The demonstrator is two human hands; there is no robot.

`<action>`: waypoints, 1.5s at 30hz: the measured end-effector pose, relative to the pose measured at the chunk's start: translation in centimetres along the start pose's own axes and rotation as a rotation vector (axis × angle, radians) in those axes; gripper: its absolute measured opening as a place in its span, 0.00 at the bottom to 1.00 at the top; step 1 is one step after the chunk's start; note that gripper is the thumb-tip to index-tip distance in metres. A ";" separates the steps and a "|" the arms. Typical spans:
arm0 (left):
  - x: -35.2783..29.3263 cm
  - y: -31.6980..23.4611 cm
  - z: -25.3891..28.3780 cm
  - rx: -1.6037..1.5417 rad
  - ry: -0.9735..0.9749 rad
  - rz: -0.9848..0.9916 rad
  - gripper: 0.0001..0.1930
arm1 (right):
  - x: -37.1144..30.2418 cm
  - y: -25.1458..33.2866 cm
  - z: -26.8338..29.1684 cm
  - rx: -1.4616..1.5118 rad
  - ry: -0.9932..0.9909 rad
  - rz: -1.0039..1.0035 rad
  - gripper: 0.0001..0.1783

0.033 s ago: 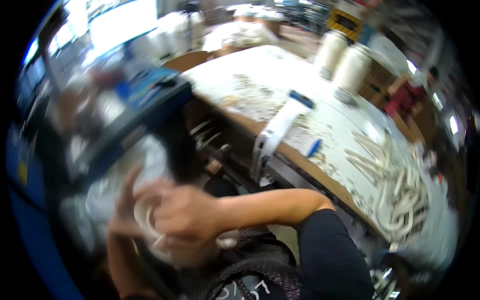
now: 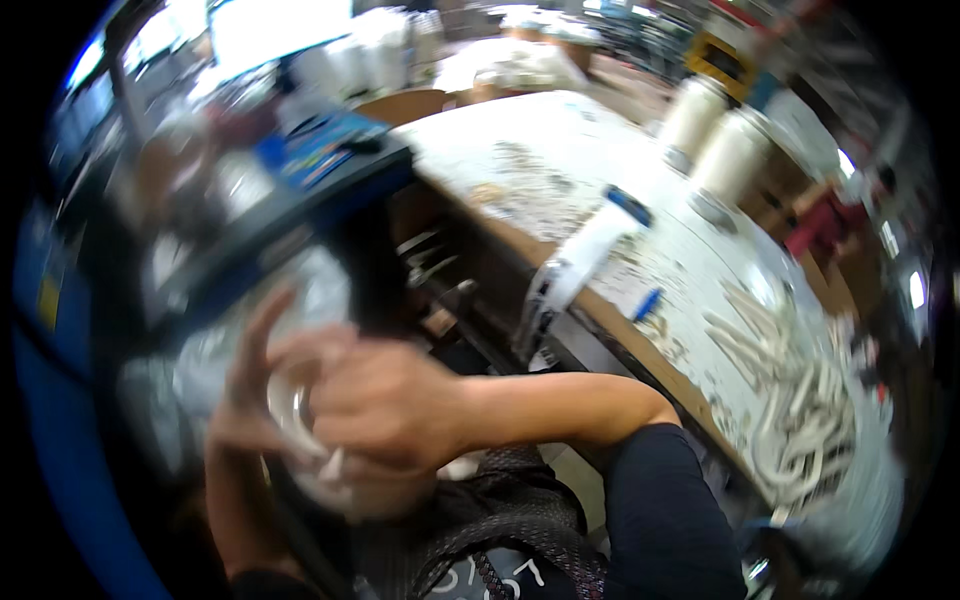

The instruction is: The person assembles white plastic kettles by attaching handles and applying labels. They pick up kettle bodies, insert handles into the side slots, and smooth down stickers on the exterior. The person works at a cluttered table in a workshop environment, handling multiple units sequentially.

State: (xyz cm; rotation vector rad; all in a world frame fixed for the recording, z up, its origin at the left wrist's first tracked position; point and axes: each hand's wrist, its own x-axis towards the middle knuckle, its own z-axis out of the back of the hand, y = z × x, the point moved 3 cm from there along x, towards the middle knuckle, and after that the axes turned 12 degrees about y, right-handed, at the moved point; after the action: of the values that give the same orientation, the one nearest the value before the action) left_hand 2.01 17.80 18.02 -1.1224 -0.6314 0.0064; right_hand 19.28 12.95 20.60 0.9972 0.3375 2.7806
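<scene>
In front of my body, my right hand (image 2: pixel 380 400) is closed around a white curved piece (image 2: pixel 290 408), which looks like a bent tube. My left hand (image 2: pixel 245 385) is on the piece's other side, pressed against it, with one digit sticking upward. Motion smears both hands, and the fingers cover much of the piece. A pale rounded part (image 2: pixel 345 490) shows below my right hand; I cannot tell whether it belongs to the same piece. Similar white bent pieces (image 2: pixel 800 420) lie heaped at the right end of the white worktable (image 2: pixel 570 130).
A white strap-like strip (image 2: pixel 580 265) with a blue end hangs over the table's edge, near a small blue tool (image 2: pixel 648 304). Two white canisters (image 2: pixel 735 155) stand at the back. On the left is a dark bench (image 2: pixel 330 170) with tools. A person in red (image 2: pixel 830 220) is far right.
The table and bench have shifted right in the picture as my view turned slightly left. Both hands keep nearly the same position around the white curved piece.
</scene>
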 end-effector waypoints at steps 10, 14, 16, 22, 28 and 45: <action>-11.9 13.0 -10.3 0.358 -0.748 0.602 0.49 | -1.6 -4.3 12.0 -0.330 -0.054 0.017 0.02; -11.7 12.9 -9.9 0.662 -0.703 0.366 0.38 | 5.0 -22.8 13.9 -1.116 -0.210 -0.526 0.22; -11.6 13.1 -9.0 0.674 -0.671 0.353 0.31 | 5.3 -26.0 6.3 -0.768 -0.195 -0.522 0.18; -12.2 16.1 -9.0 0.650 -0.510 0.573 0.19 | 5.1 -27.5 -23.9 -0.290 0.552 -0.634 0.18; -13.6 17.1 -8.9 0.493 -0.493 0.658 0.19 | 4.9 -27.6 -23.8 -0.118 0.471 -0.781 0.19; -10.7 18.5 -14.1 0.707 -0.282 0.519 0.13 | 4.1 -26.1 -20.1 -0.060 0.378 -0.855 0.19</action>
State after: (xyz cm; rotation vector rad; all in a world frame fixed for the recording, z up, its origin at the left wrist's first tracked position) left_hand 5.47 11.04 -6.49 -0.5658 -0.5054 0.7878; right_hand 5.33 35.86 1.03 0.1968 0.5614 2.1312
